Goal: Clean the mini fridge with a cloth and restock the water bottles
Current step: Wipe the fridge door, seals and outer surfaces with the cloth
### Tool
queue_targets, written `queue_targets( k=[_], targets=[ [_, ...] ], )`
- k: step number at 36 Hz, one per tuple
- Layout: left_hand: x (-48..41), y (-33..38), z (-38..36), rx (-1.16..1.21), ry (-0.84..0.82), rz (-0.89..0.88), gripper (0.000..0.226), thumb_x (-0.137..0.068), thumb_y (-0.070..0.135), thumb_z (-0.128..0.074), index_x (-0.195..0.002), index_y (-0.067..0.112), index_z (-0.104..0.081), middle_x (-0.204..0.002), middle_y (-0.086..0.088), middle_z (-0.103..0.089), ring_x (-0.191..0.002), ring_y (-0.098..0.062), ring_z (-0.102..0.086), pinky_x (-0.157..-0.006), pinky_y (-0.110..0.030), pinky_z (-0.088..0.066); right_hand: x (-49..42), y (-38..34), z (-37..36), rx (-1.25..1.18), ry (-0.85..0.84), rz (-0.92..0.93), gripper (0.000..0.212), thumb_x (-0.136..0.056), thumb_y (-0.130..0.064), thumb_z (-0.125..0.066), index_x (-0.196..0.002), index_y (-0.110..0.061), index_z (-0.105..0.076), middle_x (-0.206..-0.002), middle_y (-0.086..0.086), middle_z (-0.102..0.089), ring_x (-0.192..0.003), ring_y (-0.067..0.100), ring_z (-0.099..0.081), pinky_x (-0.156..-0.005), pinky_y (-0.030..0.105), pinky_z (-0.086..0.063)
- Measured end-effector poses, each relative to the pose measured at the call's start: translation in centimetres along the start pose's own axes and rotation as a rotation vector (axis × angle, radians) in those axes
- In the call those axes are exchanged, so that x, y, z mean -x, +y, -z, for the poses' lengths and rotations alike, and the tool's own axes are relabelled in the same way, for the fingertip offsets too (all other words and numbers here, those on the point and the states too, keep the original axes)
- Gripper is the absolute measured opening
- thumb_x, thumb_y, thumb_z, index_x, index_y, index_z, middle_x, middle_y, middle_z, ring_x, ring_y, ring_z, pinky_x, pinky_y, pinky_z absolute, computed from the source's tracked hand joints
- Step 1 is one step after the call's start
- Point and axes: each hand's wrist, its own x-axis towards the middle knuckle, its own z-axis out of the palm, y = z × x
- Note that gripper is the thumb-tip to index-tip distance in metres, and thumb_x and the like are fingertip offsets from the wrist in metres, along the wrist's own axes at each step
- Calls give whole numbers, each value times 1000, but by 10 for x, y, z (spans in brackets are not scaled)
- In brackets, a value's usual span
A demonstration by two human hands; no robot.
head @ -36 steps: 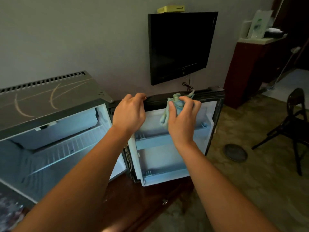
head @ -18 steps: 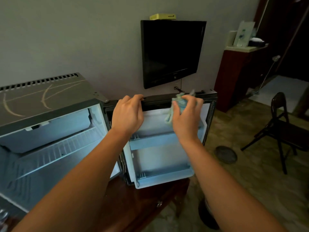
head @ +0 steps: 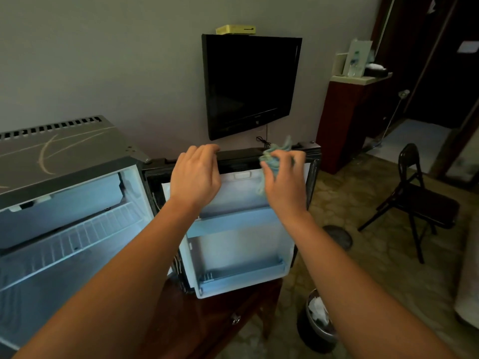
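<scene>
Judged as the cleaning step, with restocking not yet begun. Far left: mini fridge standing open and lit, wire shelf bare, no water bottles to be seen inside. Right of it, fridge door swung wide, its door shelves likewise without bottles. At the door's top edge, left hand, fingers together and curled over the rim, gripping as if to steady it. Further right along the same edge, right hand, fingers bunched round a pale blue-green cloth, pressing it against the rim near the right corner. Slightly blurred there, so exact finger placement hard to tell. Next, probably: draw the cloth along the rim and down the inner lining while keeping the door braced, with light pressure only, given the hinge's readiness to swing.

Beneath the fridge, a dark wooden stand with a small knob. On the grey wall behind, a black television with a yellow box on top. Near right on the patterned floor, a waste bin holding crumpled paper. Far right, a red-brown cabinet and a black folding chair, well apart from the fridge.
</scene>
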Motion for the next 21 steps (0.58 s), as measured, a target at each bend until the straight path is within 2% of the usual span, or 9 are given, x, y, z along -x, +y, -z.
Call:
queue_targets(
  k=[4, 7, 11, 13, 15, 17, 19, 21],
  targets=[
    [0, 8, -4, -43, -4, 11, 24, -97, 8, -49, -113, 3, -66, -98, -14, -68, -87, -38, -58, -75, -46, -40, -1, 28, 19, -55, 87, -209, 31, -98, -33, -62, -120, -13, -50, -122, 7, -40, -101, 22, -57, -83, 41, -58],
    [-4, 20, -10, -93, 16, 9, 22, -98, 12, -48, -108, 5, -66, -94, -13, -64, -85, -37, -56, -76, -46, -40, 1, 30, 23, -69, 44, -167, 33, -98, -39, -60, -121, -19, -47, -121, 1, -37, -101, 15, -54, -84, 34, -56],
    [-18, 48, -26, -97, 15, -142, 26, -100, 19, -45, -108, 7, -66, -100, -10, -66, -93, -34, -59, -83, -43, -41, 3, 24, 18, -84, 13, -85, 36, -97, -41, -59, -121, -16, -49, -119, 6, -41, -104, 22, -54, -90, 37, -52],
    [-29, 64, -36, -63, -45, -193, 31, -101, 23, -44, -115, 7, -67, -113, -9, -68, -107, -32, -61, -93, -43, -43, 3, 23, 16, -96, 10, -77, 36, -97, -41, -57, -121, -17, -48, -119, 7, -42, -103, 19, -53, -90, 29, -49],
    [-37, 74, -45, -39, -131, -167, 35, -102, 24, -43, -124, 9, -66, -126, -9, -67, -118, -32, -60, -100, -43, -43, 3, 22, 17, -114, 6, -79, 35, -97, -40, -57, -121, -18, -47, -119, 7, -42, -103, 17, -53, -89, 23, -46],
    [-44, 82, -56, -56, -206, -121, 37, -105, 28, -39, -126, 12, -64, -123, -9, -68, -113, -32, -61, -96, -43, -43, 1, 32, 22, -111, 0, -109, 34, -97, -38, -60, -121, -17, -48, -119, 6, -42, -102, 15, -52, -88, 16, -43],
    [-40, 77, -57, -129, -200, -124, 38, -105, 32, -35, -118, 14, -66, -113, -8, -69, -103, -32, -62, -90, -42, -43, 2, 34, 26, -135, 17, -136, 34, -98, -34, -63, -121, -13, -50, -118, 5, -41, -97, 6, -46, -85, 2, -37],
    [-37, 76, -59, -187, -180, -139, 40, -106, 33, -34, -121, 15, -66, -115, -7, -67, -103, -30, -61, -90, -40, -42, 0, 39, 31, -152, 56, -202, 33, -98, -33, -64, -119, -11, -51, -117, 1, -39, -95, 1, -42, -81, -4, -32]
  ],
)
